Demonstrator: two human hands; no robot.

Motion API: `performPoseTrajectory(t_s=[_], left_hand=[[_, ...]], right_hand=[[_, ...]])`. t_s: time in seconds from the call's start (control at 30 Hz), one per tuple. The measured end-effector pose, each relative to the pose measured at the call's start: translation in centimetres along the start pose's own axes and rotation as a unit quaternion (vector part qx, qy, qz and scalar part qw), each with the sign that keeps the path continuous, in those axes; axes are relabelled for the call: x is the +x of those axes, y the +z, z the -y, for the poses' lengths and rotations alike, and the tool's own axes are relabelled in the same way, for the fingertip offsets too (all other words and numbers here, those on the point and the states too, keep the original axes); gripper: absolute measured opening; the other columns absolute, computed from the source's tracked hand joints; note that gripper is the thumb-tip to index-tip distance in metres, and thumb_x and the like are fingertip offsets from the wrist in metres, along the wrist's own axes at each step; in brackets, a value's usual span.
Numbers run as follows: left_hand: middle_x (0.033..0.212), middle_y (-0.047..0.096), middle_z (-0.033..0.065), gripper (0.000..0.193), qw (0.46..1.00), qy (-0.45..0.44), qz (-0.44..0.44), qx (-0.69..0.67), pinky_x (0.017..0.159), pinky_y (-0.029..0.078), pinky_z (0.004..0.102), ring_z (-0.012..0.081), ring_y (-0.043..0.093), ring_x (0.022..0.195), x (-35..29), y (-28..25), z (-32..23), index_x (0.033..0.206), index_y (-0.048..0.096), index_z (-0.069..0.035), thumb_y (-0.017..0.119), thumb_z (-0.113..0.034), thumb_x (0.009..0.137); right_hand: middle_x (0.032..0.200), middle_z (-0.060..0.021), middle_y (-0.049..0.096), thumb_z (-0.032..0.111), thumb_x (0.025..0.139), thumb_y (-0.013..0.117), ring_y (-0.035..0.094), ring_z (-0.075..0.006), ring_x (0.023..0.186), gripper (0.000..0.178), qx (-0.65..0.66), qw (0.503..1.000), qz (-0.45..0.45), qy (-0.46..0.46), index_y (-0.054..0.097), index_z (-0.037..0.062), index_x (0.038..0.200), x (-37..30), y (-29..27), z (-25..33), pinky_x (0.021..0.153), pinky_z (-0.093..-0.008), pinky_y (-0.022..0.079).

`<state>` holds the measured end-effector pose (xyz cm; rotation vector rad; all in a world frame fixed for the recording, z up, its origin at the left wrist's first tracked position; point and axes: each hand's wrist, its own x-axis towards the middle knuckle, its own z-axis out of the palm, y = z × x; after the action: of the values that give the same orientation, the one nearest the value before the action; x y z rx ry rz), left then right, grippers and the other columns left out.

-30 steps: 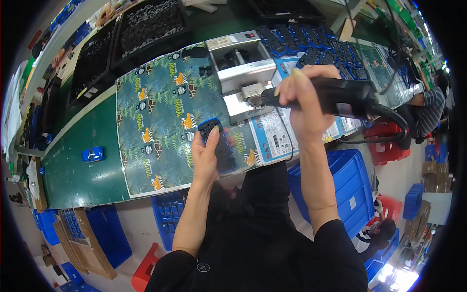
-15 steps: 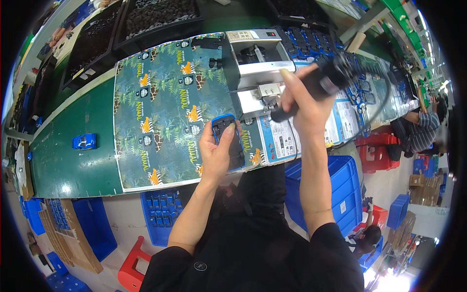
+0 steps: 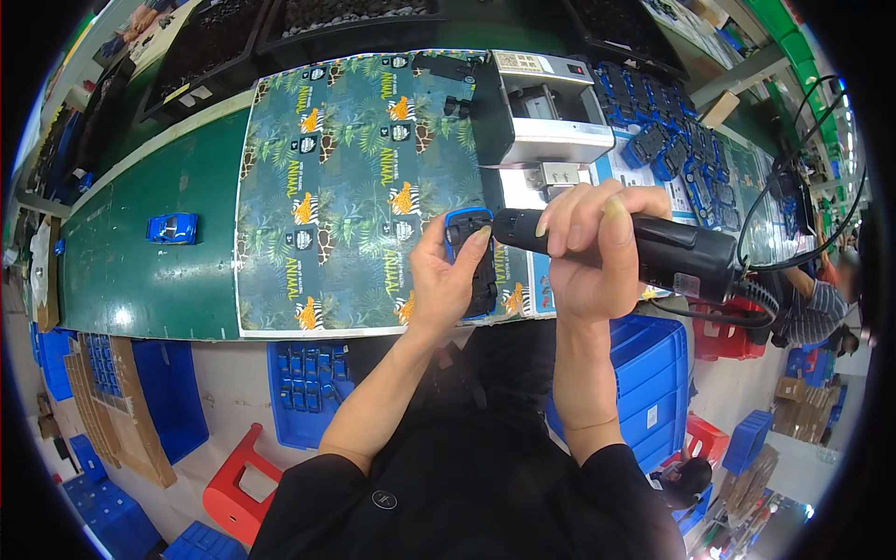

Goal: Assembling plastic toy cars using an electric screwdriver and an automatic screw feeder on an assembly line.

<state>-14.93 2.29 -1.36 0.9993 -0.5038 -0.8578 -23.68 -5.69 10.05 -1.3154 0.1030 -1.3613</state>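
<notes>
My left hand [image 3: 442,285] grips a blue toy car [image 3: 483,291] near the table's front edge, its black underside turned up and my thumb lying on it. In my right hand [image 3: 593,271] is a black corded electric screwdriver [image 3: 689,254], held level with my fingers wrapped over it. Its nose reaches the upper right of the car's underside; whether the bit touches is hidden. Just beyond stands a silver and black screw feeder [image 3: 560,140]. A second blue toy car [image 3: 173,229] sits on the green tabletop [image 3: 140,289] at the left.
Several blue and black car pieces [image 3: 644,103] lie in rows at the right. Dark bins [image 3: 210,70] line the far side. Below the front edge are a blue tub [image 3: 644,373], a crate of blue cars [image 3: 303,425] and a red stool [image 3: 233,485]. The screwdriver's cord loops at the right.
My right hand has brought the screwdriver down and turned it level, its nose now at the toy car. My left hand still holds the car. The whole view has shifted slightly.
</notes>
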Motion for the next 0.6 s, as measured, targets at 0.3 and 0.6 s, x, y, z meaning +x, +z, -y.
performPoseTrajectory(t_s=[0.3,0.6], left_hand=[[0.092,0.066,0.0030,0.023,0.999,0.003,-0.009,0.032,0.072,0.050,0.0236,0.0066,0.059,0.082,0.1,0.1,-0.2,0.111,0.061,0.002,0.067,-0.007,0.091],[0.096,0.066,0.0053,0.028,0.998,0.025,-0.017,0.047,0.075,0.051,0.0254,0.0092,0.061,0.085,-0.1,0.1,0.2,0.112,0.060,0.003,0.069,-0.003,0.086]], right_hand=[[0.065,-0.0057,0.049,0.011,0.095,0.054,0.049,-0.0165,0.053,0.010,-0.014,1.000,0.016,-0.001,0.046,0.0068,0.094,-0.2,0.5,-0.6,0.057,-0.0341,0.047],[0.064,-0.0058,0.050,0.007,0.093,0.057,0.049,-0.0154,0.051,0.013,-0.059,0.998,0.038,0.007,0.044,0.0071,0.089,-0.6,1.1,-1.2,0.057,-0.0335,0.048]])
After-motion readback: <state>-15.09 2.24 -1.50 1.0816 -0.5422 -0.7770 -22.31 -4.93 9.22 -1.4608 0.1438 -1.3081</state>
